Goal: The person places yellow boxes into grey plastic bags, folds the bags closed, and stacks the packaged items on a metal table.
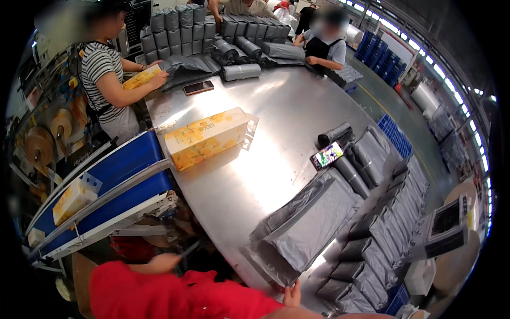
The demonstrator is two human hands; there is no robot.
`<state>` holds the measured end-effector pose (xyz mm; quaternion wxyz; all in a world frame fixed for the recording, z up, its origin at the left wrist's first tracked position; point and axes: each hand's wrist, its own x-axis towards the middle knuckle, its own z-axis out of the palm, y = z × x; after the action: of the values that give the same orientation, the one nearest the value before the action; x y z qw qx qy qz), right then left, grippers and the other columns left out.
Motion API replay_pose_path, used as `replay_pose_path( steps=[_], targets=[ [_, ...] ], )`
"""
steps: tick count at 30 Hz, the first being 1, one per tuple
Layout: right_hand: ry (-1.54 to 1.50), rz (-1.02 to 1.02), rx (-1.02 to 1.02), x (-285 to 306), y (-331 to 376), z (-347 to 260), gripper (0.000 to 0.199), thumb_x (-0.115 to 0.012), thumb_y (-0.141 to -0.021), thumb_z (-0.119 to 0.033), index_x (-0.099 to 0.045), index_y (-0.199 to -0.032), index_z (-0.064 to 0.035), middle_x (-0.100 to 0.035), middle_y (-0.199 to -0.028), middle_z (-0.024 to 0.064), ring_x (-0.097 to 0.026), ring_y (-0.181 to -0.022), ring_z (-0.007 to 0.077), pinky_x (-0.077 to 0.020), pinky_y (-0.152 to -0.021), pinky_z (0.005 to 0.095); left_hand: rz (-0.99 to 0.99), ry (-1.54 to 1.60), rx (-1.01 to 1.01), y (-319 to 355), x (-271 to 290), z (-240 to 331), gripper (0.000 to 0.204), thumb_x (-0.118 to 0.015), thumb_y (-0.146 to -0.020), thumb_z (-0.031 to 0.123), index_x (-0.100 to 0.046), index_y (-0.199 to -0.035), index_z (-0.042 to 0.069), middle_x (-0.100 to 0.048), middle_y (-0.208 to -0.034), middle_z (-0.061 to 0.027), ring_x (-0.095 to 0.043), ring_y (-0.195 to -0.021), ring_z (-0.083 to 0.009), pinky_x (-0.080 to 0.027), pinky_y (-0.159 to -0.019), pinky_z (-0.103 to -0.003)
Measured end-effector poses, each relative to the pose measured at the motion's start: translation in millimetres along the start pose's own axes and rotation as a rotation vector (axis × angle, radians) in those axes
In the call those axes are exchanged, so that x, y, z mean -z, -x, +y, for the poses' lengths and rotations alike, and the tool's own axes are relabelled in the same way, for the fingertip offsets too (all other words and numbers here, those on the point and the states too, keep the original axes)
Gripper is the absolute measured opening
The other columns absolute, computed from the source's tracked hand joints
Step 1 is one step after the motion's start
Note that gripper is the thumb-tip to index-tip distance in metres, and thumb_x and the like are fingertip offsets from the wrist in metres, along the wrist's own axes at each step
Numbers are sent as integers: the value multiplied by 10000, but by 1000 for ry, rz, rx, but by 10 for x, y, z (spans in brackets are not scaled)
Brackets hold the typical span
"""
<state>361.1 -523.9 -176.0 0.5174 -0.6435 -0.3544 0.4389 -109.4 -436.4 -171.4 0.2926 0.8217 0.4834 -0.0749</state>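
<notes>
At the table's near edge, my right hand [292, 294] is closed on the corner of a grey plastic bag [319, 228], which lies flat with its near end open. My left hand [164, 263] is at the lower left, off the table beside the conveyor, smeared by motion. A thin dark piece [189, 249] shows at its fingertips; I cannot tell whether it is held. Red cloth [159, 292] covers my front. Farther up the metal table [249, 186], a long white and yellow flowered box [207, 135] lies apart from both hands.
A blue conveyor [125, 165] carries another flowered box [74, 201] at left. Grey packages [366, 260] line the right edge, with rolled bags [353, 173] and a lit phone [326, 155] nearby. A dark phone [198, 87] lies farther back. Co-workers handle a box [141, 77] and grey packages [180, 29].
</notes>
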Motion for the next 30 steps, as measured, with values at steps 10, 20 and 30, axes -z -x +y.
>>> replay_pose_path(
  steps=[10,20,30],
  targets=[
    [678,-79,-57,-105,-26,-601,625,-513,-857,-115,-194,-1355,87,-597,-664,176,-598,-618,351,-448,-589,407,4,192,168,-93,-191,-70,213,-548,-800,202,-596,-971,84,-616,-969,-154,-599,-916,-330,-502,-755,-423],
    [539,95,-57,-124,-48,-279,714,-502,-799,-63,-172,-1432,-41,-653,-649,88,-593,-559,112,-468,-575,249,-338,131,173,-439,-170,-487,339,-578,-796,339,-600,-1030,95,-643,-947,-173,-602,-933,-354,-483,-782,-444],
    [495,27,-144,-206,23,-615,667,-478,-814,-12,-212,-1425,-40,-668,-754,115,-631,-683,143,-480,-654,270,-304,138,285,-461,-97,-419,306,-564,-804,311,-616,-1024,105,-640,-1000,-159,-600,-952,-340,-482,-798,-445]
  ],
)
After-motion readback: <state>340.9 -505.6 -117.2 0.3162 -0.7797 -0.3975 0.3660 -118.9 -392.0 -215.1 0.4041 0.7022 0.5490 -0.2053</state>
